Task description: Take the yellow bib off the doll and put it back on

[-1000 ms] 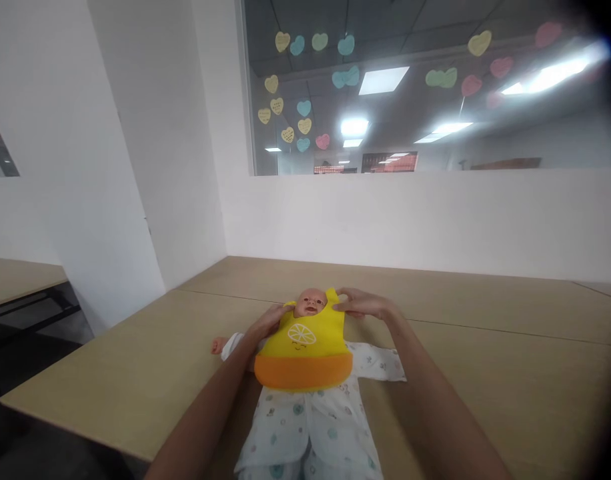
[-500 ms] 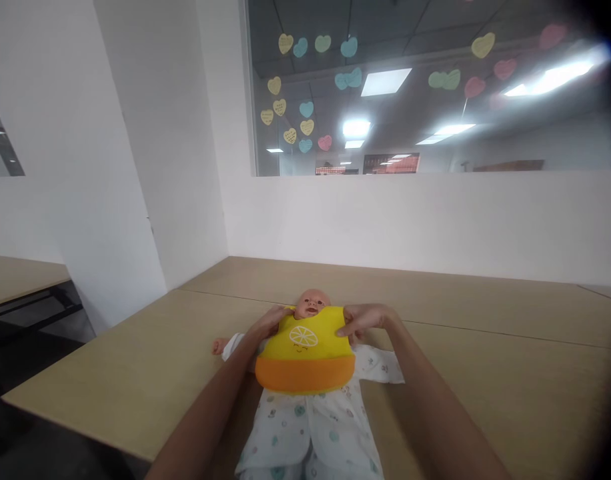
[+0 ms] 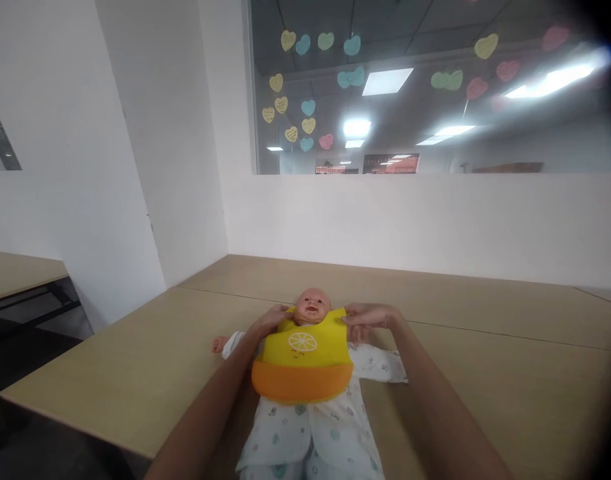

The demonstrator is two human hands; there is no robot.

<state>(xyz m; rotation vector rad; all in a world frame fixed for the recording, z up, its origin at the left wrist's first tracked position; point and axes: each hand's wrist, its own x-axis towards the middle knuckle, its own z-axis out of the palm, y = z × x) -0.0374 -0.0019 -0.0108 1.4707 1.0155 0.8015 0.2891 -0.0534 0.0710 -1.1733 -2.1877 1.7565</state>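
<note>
A baby doll (image 3: 313, 305) in white patterned clothes lies face up on the wooden table (image 3: 135, 373), its arms spread to the sides. Over its chest lies a yellow bib (image 3: 323, 343) with a white citrus slice print and an orange pocket along the bottom. My left hand (image 3: 274, 320) pinches the bib's upper left corner beside the doll's neck. At the upper right corner, my right hand (image 3: 368, 316) is closed on the bib's edge, thumb in front. The doll's feet are outside the view.
A white wall (image 3: 410, 223) rises behind the table, with a window (image 3: 410, 127) bearing heart-shaped paper notes. To the left stands a white pillar (image 3: 160, 147), and beyond it a second table (image 3: 20, 273). The table's left edge drops off to a dark floor.
The bib has shifted slightly down toward the doll's belly, showing more of its chin and neck. Both hands still hold the corners; my right fingers have straightened somewhat.
</note>
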